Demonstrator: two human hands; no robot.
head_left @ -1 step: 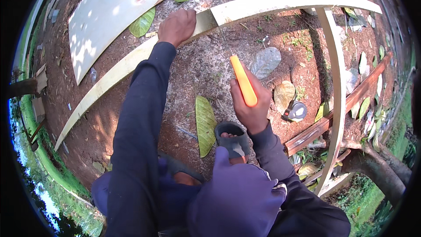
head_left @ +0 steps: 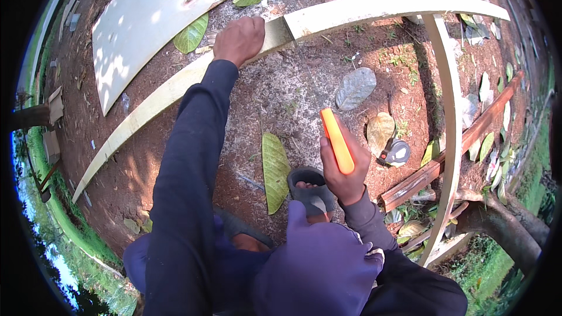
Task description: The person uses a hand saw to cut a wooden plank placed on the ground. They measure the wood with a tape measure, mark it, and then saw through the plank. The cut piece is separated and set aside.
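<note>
My left hand (head_left: 239, 41) grips the long pale wooden strip (head_left: 345, 13) that crosses the upper part of the view, pressing on it left of a dark band. My right hand (head_left: 351, 178) is wrapped round the orange handle (head_left: 335, 134) of a handsaw, below the strip. The thin saw blade (head_left: 303, 67) runs up from the handle to that strip, at the dark band just right of my left hand. A second pale length of wood (head_left: 449, 105) crosses under the strip's right part.
A plywood sheet (head_left: 152, 29) lies on the dirt at upper left. At right are a tape measure (head_left: 398, 153), a reddish board (head_left: 421, 181) and thick branches (head_left: 515, 240). Large leaves (head_left: 275, 169) are scattered about. My sandalled foot (head_left: 310, 187) is below my right hand.
My right hand has drawn the saw down toward me and slightly right. My left hand and the strip have shifted only slightly in view.
</note>
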